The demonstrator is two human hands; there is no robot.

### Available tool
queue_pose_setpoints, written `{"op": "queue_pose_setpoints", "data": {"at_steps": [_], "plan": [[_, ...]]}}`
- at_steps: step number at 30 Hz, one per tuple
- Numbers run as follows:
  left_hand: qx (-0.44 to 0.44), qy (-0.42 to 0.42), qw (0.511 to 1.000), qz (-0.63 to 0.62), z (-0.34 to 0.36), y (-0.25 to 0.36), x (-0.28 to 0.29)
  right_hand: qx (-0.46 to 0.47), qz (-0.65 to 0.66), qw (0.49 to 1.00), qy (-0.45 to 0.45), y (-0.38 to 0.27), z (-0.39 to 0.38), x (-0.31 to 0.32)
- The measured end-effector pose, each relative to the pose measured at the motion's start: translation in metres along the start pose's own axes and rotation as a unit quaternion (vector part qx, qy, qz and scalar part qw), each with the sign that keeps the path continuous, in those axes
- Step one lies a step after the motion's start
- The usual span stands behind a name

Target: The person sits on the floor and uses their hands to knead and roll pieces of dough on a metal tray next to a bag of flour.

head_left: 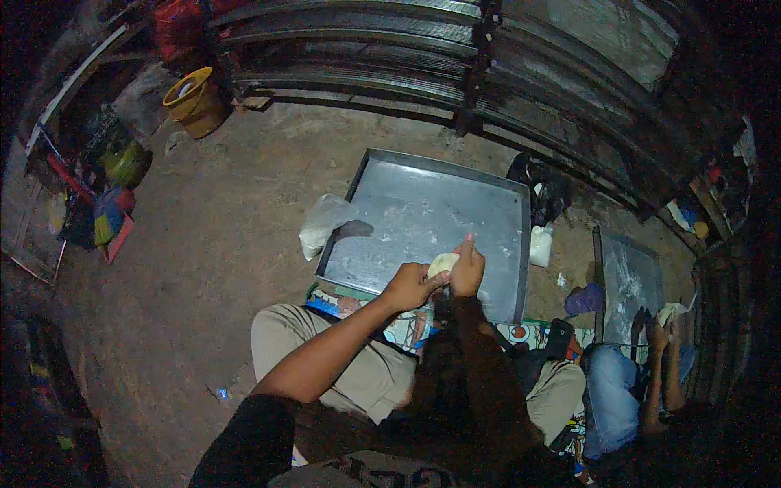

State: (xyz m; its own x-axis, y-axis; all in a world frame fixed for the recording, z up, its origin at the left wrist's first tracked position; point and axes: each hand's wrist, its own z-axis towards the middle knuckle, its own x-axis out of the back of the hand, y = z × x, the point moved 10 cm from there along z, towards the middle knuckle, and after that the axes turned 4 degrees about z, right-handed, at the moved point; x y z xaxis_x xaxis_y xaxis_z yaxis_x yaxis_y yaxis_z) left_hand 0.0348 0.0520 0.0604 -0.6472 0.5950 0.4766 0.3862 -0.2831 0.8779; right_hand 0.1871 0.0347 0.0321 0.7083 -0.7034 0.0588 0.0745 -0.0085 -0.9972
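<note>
A small, flat, pale piece of dough (442, 264) is held over the near part of a large metal tray (431, 191). My left hand (409, 286) grips its left side, thumb pressed against the near edge. My right hand (468, 270) closes on the right side of the same piece, with fingertips pointing away from me. White floury smears lie on the tray floor. A clear plastic bag with pale contents (325, 224) leans over the tray's left rim. Just outside the right rim stands a small white bag (540, 246).
At right, another person's hands (667, 329) hold something pale beside a second floured tray (630, 281). A purple cloth-like bundle (581, 300) lies between the trays. Patterned matting (399, 332) is under my legs. A yellow bucket (195, 103) stands far left, near the slatted wall (366, 77).
</note>
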Motion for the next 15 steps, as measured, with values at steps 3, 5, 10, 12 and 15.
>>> {"op": "queue_pose_setpoints", "data": {"at_steps": [3,5,10,12,15], "plan": [[-0.030,0.072,0.976,0.204,0.001,0.013,0.020,0.024,-0.028,0.998,-0.046,-0.019,-0.004,-0.013],[-0.037,0.058,0.957,0.283,0.001,0.018,0.020,0.049,-0.035,0.996,-0.070,-0.019,-0.008,-0.018],[-0.117,0.005,0.942,0.316,-0.007,0.025,0.002,0.019,0.025,0.994,-0.105,-0.009,-0.002,-0.019],[-0.143,-0.001,0.954,0.263,-0.008,0.023,0.000,0.003,-0.030,0.988,-0.150,-0.011,-0.005,-0.021],[-0.116,-0.034,0.973,0.194,-0.008,0.026,-0.001,-0.030,-0.054,0.988,-0.142,-0.016,-0.005,-0.017]]}}
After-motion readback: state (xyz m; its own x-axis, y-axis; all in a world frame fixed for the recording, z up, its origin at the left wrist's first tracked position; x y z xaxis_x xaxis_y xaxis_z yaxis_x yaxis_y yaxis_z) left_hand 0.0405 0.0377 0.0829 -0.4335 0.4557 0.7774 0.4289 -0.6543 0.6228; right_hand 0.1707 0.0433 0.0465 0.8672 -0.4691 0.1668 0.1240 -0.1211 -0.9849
